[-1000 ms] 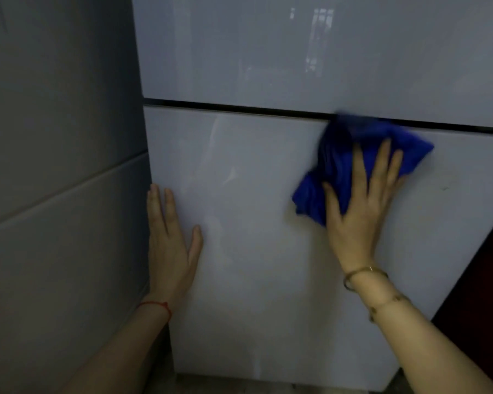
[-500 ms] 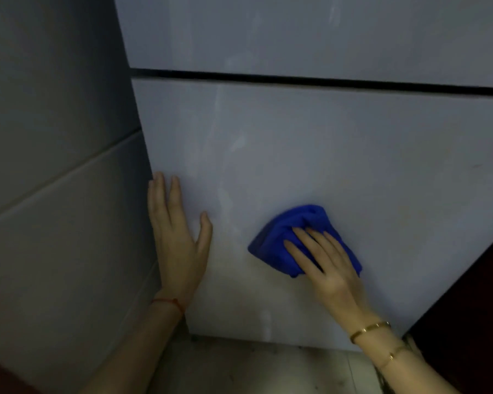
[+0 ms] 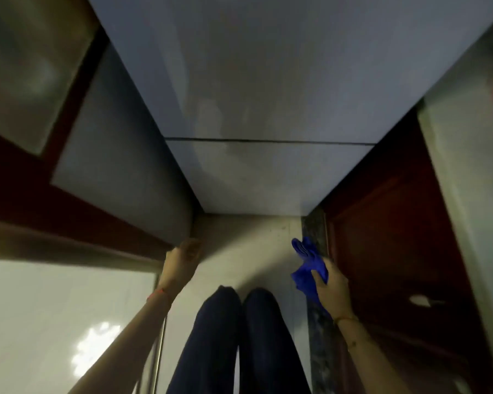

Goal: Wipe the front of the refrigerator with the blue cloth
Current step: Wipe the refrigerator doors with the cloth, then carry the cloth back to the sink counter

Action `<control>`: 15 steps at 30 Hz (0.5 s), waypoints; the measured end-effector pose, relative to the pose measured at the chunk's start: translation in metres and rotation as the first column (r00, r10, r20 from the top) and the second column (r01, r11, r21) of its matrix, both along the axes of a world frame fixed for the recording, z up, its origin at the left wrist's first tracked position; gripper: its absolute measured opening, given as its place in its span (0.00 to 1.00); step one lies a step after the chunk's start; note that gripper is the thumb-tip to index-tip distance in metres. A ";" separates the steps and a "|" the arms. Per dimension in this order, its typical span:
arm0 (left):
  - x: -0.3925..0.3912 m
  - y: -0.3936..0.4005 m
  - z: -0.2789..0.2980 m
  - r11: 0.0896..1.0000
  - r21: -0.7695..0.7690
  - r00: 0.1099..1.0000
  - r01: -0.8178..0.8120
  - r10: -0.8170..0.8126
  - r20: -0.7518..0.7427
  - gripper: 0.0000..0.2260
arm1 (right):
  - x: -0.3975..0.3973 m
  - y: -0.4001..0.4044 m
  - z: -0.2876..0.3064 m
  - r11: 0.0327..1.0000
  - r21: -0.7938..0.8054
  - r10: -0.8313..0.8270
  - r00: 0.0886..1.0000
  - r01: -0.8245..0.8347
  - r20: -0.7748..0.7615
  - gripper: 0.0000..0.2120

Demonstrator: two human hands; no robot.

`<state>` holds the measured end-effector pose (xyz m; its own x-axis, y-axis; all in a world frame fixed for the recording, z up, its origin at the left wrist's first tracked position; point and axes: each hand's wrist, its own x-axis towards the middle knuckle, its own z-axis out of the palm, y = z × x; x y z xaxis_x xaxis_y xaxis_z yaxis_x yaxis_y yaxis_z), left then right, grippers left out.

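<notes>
View is steep, looking down the refrigerator (image 3: 268, 81) front to the floor (image 3: 248, 245). Two door panels visible, split by one dark seam across the middle. One blue cloth (image 3: 308, 268), bunched, clamped in the right hand (image 3: 332, 288) low at the right, off the refrigerator front and hanging near the dark stone strip (image 3: 315, 228) beside the red-brown cabinet (image 3: 396, 237). Left hand (image 3: 182, 254) is at the near bottom corner of the grey side panel (image 3: 120, 166) on the left (fingers blurred, cannot tell if they grip or just rest). Two hands well apart, one on each side of two dark-trousered legs (image 3: 239, 336). One thin red band on the left wrist, one thin band on the right. Pale glossy surface (image 3: 54, 322) near left with one bright reflection.
</notes>
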<state>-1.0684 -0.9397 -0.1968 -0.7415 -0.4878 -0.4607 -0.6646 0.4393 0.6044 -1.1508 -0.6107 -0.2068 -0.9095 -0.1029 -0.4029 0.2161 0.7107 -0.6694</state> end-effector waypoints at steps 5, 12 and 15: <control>0.097 0.028 0.122 0.995 0.061 0.988 -0.084 0.076 0.132 0.09 | 0.090 0.044 0.126 0.986 0.096 -0.153 0.960 0.134 0.236 0.19; 0.139 0.023 0.168 0.989 0.116 0.955 -0.087 0.049 0.293 0.10 | 0.145 0.068 0.182 0.957 0.243 -0.248 0.874 0.155 0.418 0.39; 0.127 0.020 0.170 0.991 0.128 0.934 -0.043 -0.006 0.357 0.12 | 0.156 0.074 0.178 0.920 0.330 -0.333 0.863 0.210 0.379 0.22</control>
